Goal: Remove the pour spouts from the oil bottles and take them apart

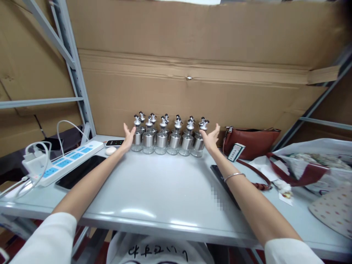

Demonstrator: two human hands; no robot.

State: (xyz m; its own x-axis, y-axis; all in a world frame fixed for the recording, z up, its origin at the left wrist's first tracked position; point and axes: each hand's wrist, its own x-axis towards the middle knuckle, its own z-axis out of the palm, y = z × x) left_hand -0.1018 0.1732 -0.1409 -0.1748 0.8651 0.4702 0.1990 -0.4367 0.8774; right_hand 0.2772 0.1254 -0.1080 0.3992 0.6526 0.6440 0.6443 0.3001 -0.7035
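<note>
Several glass and steel oil dispenser bottles (168, 136) with spout tops stand in two rows at the back of the grey table (165, 190). My left hand (128, 137) is open, palm facing right, against the left end of the rows. My right hand (211, 138) is open, palm facing left, against the right end. Both arms stretch forward over the table. A thin silver bangle (233, 176) sits on my right wrist.
A white power strip (66, 160) with cables and a dark phone (79, 171) lie at the left. A small white oval object (110, 150) lies near the left hand. A brown leather bag (251, 141), bags (310, 165) and a dark flat device (220, 176) lie right. Cardboard lines the back wall.
</note>
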